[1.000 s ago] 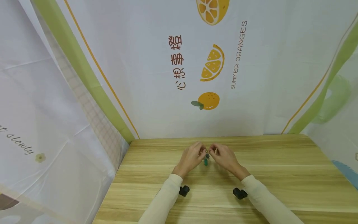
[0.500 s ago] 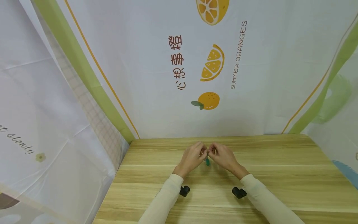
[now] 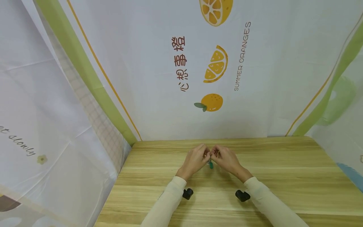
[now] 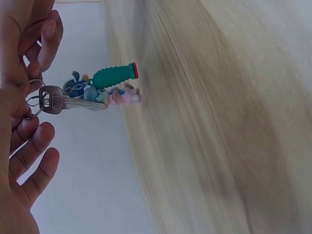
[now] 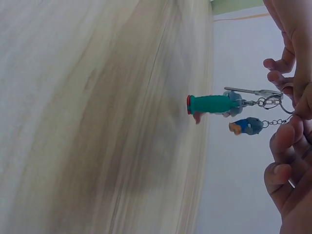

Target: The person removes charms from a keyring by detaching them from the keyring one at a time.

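Note:
Above the wooden table, both hands pinch a key ring bearing a metal key and several charms. My left hand grips the ring at the left; my right hand pinches at its right side, fingertips nearly meeting. From the ring hang a green bottle-shaped charm with a red end and a pinkish figure beside it. A small blue figure with orange feet dangles on its own short chain by the right fingertips. Exactly where each fingertip meets the metal is partly hidden.
The wood-grain table reaches back to a white curtain printed with oranges. Black camera mounts show at both wrists. More curtains close off the left and right sides.
My hands have drawn slightly closer together at the ring. In the head view the green charm has shifted a little right, and the dark figure between the hands no longer shows.

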Demonstrator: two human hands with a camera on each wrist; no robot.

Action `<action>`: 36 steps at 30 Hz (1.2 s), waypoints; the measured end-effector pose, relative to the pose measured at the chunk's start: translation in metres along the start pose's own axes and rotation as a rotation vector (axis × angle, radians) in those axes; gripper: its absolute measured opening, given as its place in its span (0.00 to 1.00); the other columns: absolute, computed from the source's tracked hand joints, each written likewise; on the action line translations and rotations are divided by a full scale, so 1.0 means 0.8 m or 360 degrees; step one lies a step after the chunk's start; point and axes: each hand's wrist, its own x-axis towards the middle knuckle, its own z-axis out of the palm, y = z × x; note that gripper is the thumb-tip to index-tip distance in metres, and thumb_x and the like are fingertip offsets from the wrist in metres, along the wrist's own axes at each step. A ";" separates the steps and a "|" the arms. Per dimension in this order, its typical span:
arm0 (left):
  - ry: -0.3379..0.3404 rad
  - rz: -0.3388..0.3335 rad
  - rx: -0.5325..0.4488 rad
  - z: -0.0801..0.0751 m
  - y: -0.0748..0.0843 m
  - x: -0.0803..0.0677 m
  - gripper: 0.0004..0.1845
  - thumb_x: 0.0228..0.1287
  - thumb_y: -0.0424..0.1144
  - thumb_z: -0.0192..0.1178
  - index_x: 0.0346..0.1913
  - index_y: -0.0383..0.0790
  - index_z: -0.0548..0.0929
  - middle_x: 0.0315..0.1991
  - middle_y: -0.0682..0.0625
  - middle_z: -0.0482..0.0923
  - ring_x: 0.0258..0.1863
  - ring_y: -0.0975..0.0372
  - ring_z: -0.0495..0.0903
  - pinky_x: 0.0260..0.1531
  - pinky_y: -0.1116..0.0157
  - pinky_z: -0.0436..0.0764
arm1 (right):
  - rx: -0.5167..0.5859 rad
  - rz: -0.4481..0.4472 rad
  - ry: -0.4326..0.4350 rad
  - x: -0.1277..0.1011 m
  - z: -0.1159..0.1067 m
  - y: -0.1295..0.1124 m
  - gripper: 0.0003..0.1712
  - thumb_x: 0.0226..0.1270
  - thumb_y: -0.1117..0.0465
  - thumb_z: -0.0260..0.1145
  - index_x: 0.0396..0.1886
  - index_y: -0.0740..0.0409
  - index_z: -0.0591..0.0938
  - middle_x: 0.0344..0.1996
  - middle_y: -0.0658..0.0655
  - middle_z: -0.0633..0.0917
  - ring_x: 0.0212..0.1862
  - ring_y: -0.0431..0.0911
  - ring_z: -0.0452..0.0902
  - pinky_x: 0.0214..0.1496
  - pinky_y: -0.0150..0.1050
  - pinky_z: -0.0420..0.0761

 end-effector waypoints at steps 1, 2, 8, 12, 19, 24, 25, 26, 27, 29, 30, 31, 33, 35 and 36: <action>-0.0001 -0.0004 0.0006 0.000 0.000 0.000 0.03 0.78 0.35 0.63 0.42 0.41 0.83 0.36 0.53 0.82 0.29 0.69 0.77 0.28 0.79 0.73 | 0.0004 -0.0011 0.0005 0.000 0.000 0.000 0.05 0.74 0.62 0.70 0.37 0.51 0.81 0.28 0.45 0.81 0.27 0.33 0.69 0.28 0.31 0.71; -0.0002 -0.0009 0.0011 0.001 -0.001 -0.001 0.03 0.78 0.36 0.63 0.42 0.41 0.83 0.36 0.53 0.82 0.29 0.69 0.77 0.28 0.79 0.73 | 0.0005 -0.0025 0.0014 -0.001 0.000 0.000 0.05 0.73 0.62 0.69 0.36 0.51 0.81 0.28 0.45 0.81 0.27 0.33 0.69 0.28 0.31 0.71; 0.0004 -0.0043 0.0025 0.002 -0.004 -0.003 0.02 0.77 0.34 0.63 0.42 0.42 0.83 0.36 0.53 0.82 0.28 0.69 0.76 0.27 0.79 0.72 | 0.0015 -0.0071 0.0045 -0.003 -0.001 -0.001 0.06 0.71 0.64 0.70 0.36 0.51 0.81 0.28 0.45 0.81 0.26 0.32 0.69 0.28 0.31 0.72; 0.0015 -0.0034 0.0030 0.001 -0.006 -0.004 0.02 0.76 0.33 0.63 0.41 0.42 0.83 0.35 0.53 0.81 0.27 0.70 0.75 0.26 0.79 0.71 | 0.0013 -0.0053 0.0046 -0.004 -0.002 -0.001 0.05 0.72 0.63 0.69 0.37 0.51 0.81 0.28 0.45 0.82 0.27 0.32 0.69 0.28 0.31 0.72; 0.0028 -0.0049 0.0009 -0.001 -0.006 -0.005 0.03 0.77 0.34 0.62 0.42 0.42 0.83 0.35 0.53 0.82 0.28 0.70 0.75 0.27 0.79 0.71 | 0.0017 0.0002 0.0045 -0.003 -0.008 0.002 0.05 0.72 0.60 0.70 0.37 0.56 0.83 0.28 0.45 0.83 0.27 0.33 0.71 0.28 0.31 0.72; 0.0038 -0.0049 0.0012 -0.002 -0.007 -0.006 0.03 0.77 0.34 0.62 0.41 0.42 0.83 0.35 0.54 0.81 0.28 0.69 0.76 0.27 0.78 0.72 | 0.0046 0.0067 0.0008 -0.001 -0.013 0.004 0.05 0.70 0.61 0.69 0.39 0.58 0.83 0.29 0.47 0.84 0.26 0.35 0.71 0.26 0.31 0.72; 0.0039 -0.0048 0.0010 -0.002 -0.007 -0.006 0.02 0.77 0.34 0.63 0.41 0.42 0.83 0.35 0.54 0.81 0.28 0.69 0.76 0.27 0.78 0.72 | 0.0045 0.0078 0.0002 -0.001 -0.014 0.004 0.04 0.70 0.62 0.69 0.39 0.58 0.83 0.29 0.47 0.84 0.26 0.35 0.71 0.26 0.31 0.72; 0.0041 -0.0049 0.0008 -0.003 -0.007 -0.006 0.02 0.77 0.34 0.63 0.41 0.42 0.83 0.35 0.54 0.81 0.28 0.69 0.76 0.27 0.78 0.72 | 0.0045 0.0088 -0.0002 -0.001 -0.015 0.004 0.04 0.69 0.62 0.69 0.39 0.58 0.83 0.30 0.47 0.85 0.26 0.36 0.72 0.26 0.31 0.72; 0.0045 -0.0049 0.0004 -0.003 -0.007 -0.006 0.02 0.76 0.34 0.63 0.41 0.42 0.83 0.35 0.54 0.81 0.28 0.69 0.76 0.27 0.78 0.72 | 0.0041 0.0095 -0.0005 -0.001 -0.016 0.005 0.04 0.69 0.62 0.69 0.40 0.58 0.83 0.30 0.48 0.85 0.26 0.36 0.72 0.26 0.31 0.72; 0.0047 -0.0049 0.0006 -0.003 -0.006 -0.006 0.02 0.76 0.34 0.63 0.41 0.42 0.83 0.35 0.54 0.82 0.28 0.69 0.77 0.27 0.78 0.72 | 0.0031 0.0105 -0.0005 -0.001 -0.019 0.007 0.04 0.70 0.62 0.69 0.40 0.57 0.84 0.30 0.48 0.85 0.27 0.36 0.72 0.27 0.32 0.73; 0.0050 -0.0046 0.0009 -0.004 -0.006 -0.006 0.02 0.76 0.34 0.64 0.41 0.43 0.83 0.35 0.54 0.82 0.29 0.69 0.77 0.27 0.78 0.72 | 0.0026 0.0102 0.0000 -0.001 -0.020 0.008 0.04 0.70 0.62 0.70 0.40 0.57 0.84 0.30 0.48 0.85 0.27 0.36 0.72 0.27 0.32 0.73; 0.0053 -0.0040 0.0011 -0.004 -0.006 -0.006 0.02 0.76 0.34 0.64 0.41 0.43 0.83 0.35 0.54 0.82 0.29 0.69 0.77 0.27 0.78 0.73 | 0.0018 0.0099 0.0004 -0.001 -0.021 0.009 0.03 0.71 0.61 0.70 0.39 0.56 0.84 0.30 0.48 0.85 0.27 0.36 0.73 0.27 0.32 0.73; 0.0062 -0.0024 0.0013 -0.004 -0.006 -0.006 0.03 0.75 0.34 0.64 0.40 0.43 0.83 0.35 0.54 0.82 0.28 0.69 0.78 0.27 0.78 0.73 | -0.0003 0.0077 0.0019 -0.001 -0.024 0.013 0.03 0.72 0.61 0.70 0.38 0.55 0.84 0.29 0.48 0.84 0.27 0.36 0.72 0.28 0.32 0.74; 0.0062 -0.0011 0.0024 -0.004 -0.006 -0.006 0.03 0.76 0.34 0.65 0.40 0.43 0.83 0.35 0.54 0.82 0.28 0.69 0.78 0.27 0.78 0.73 | -0.0019 0.0044 0.0038 -0.001 -0.027 0.016 0.03 0.72 0.61 0.70 0.37 0.54 0.84 0.28 0.48 0.84 0.26 0.35 0.72 0.28 0.32 0.74; 0.0064 -0.0009 0.0022 -0.004 -0.006 -0.006 0.03 0.76 0.35 0.65 0.40 0.43 0.83 0.35 0.54 0.82 0.28 0.69 0.78 0.27 0.78 0.73 | -0.0027 0.0024 0.0050 -0.001 -0.029 0.017 0.03 0.72 0.62 0.70 0.37 0.54 0.83 0.28 0.47 0.84 0.26 0.35 0.72 0.28 0.32 0.74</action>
